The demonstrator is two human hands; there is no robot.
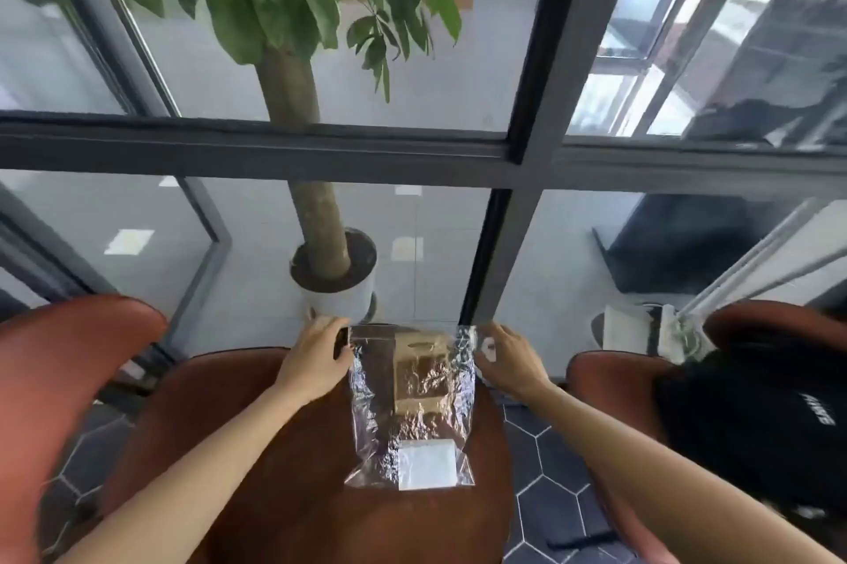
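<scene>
My left hand point(316, 357) and right hand point(508, 361) pinch the top corners of a clear plastic bag point(412, 426) lying on a round brown table point(298, 494). Crinkled film blurs the tan packet point(419, 373) inside. Orange chairs point(68, 361) flank the table; beyond the glass wall point(458, 82) stands a potted tree point(321, 233).

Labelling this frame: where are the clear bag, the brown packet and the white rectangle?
clear bag point(366, 426), head view, its crinkled left side.
brown packet point(419, 375), head view, its middle.
white rectangle point(426, 465), head view, its middle.
</scene>
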